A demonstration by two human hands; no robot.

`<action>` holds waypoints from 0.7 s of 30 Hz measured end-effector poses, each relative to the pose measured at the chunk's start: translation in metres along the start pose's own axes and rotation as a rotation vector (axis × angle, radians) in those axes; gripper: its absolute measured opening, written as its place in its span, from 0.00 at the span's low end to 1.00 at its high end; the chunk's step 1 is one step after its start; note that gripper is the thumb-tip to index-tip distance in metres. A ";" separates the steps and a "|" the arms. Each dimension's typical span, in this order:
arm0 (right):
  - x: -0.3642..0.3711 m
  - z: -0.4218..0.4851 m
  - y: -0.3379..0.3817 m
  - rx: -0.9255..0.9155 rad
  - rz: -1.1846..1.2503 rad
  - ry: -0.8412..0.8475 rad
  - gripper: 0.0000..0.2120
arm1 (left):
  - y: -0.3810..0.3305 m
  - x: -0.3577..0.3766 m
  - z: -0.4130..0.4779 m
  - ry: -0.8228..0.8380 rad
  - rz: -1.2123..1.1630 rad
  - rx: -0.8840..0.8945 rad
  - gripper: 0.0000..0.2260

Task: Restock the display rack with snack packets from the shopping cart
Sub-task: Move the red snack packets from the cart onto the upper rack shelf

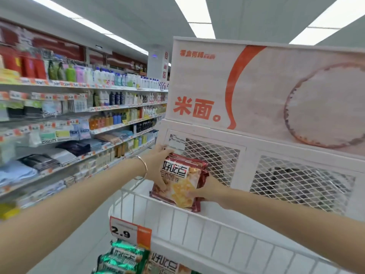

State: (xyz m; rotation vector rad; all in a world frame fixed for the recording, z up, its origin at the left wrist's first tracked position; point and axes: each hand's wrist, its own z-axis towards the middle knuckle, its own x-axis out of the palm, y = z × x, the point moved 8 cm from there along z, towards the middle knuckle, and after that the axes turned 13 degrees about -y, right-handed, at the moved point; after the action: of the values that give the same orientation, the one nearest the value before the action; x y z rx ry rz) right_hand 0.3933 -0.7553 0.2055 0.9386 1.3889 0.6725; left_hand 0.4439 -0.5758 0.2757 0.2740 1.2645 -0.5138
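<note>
While both hands hold it, a stack of red snack packets (183, 175) hangs tilted over the left end of the top wire basket (197, 216) on the white display rack (248, 153). Its lower corner overlaps the basket's front rim; contact with the rim cannot be told. Stack: at least three packets, edges fanned out at the right side and bottom. Film is dark red and glossy. The front face carries a white band with large dark characters across the upper half and a picture of pale yellow square crackers below. Left hand (158, 165): fingers curled over the upper left edge of the stack, thumb pressed on the front face near the lower left; a thin metal bangle (143, 167) sits on the wrist. Right hand (209, 189): thumb lies flat on the cracker picture at the lower right, the other fingers are hidden behind the stack, so the grip reads as a pinch. Behind the stack are white mesh panels (223, 155), with an orange and white sign panel (256, 86) above them. Below the basket, a price tag (121, 231) reads 2.9, and green packets (122, 256) fill the lower tier. Store shelves (118, 107) of bottles run along the left.
</note>
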 end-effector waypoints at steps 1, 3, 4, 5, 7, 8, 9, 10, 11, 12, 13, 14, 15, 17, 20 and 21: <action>0.002 0.005 0.002 0.000 0.032 0.007 0.35 | 0.001 -0.003 0.003 -0.020 0.067 0.016 0.60; 0.007 0.015 0.008 -0.009 0.117 0.011 0.31 | 0.005 -0.006 0.011 -0.049 0.125 0.014 0.60; 0.011 0.020 0.011 -0.011 0.144 0.009 0.30 | 0.010 -0.007 0.014 -0.059 0.110 -0.005 0.60; 0.015 0.024 0.015 -0.013 0.171 -0.002 0.30 | 0.014 -0.007 0.016 -0.068 0.084 -0.029 0.60; 0.022 0.030 0.017 -0.029 0.179 -0.001 0.36 | 0.018 -0.008 0.017 -0.103 0.067 -0.026 0.59; 0.023 0.031 0.017 -0.050 0.174 -0.008 0.39 | 0.017 -0.008 0.016 -0.114 0.090 0.002 0.59; 0.021 0.027 0.020 -0.106 0.164 -0.042 0.41 | 0.015 -0.008 0.015 -0.119 0.122 0.035 0.58; 0.014 0.022 0.022 -0.195 0.117 -0.103 0.45 | 0.012 -0.008 0.013 -0.129 0.146 0.067 0.57; 0.005 0.014 0.026 -0.317 0.039 -0.181 0.50 | 0.010 -0.008 0.011 -0.135 0.153 0.089 0.55; -0.004 0.004 0.031 -0.452 -0.094 -0.258 0.54 | 0.008 -0.009 0.009 -0.133 0.142 0.101 0.51; -0.007 -0.006 0.036 -0.616 -0.246 -0.320 0.54 | 0.007 -0.007 0.008 -0.116 0.126 0.108 0.47; -0.006 -0.016 0.042 -0.804 -0.419 -0.372 0.50 | 0.004 -0.005 0.007 -0.093 0.114 0.118 0.42; -0.002 -0.023 0.047 -0.989 -0.585 -0.408 0.45 | 0.003 -0.002 0.007 -0.071 0.113 0.123 0.38; 0.007 -0.020 0.046 -1.153 -0.775 -0.405 0.38 | 0.002 0.001 0.009 -0.046 0.127 0.123 0.35; 0.010 -0.003 0.042 -0.977 -0.773 -0.280 0.37 | 0.001 -0.002 0.013 -0.077 0.148 0.122 0.33; 0.010 -0.001 0.041 -0.947 -0.796 -0.270 0.37 | 0.002 -0.003 0.014 -0.091 0.145 0.120 0.33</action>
State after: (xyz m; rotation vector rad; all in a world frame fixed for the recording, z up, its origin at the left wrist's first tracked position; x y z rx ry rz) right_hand 0.3983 -0.7263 0.2353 -0.2776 0.9034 0.4633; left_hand 0.4557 -0.5799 0.2821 0.4347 1.1183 -0.4729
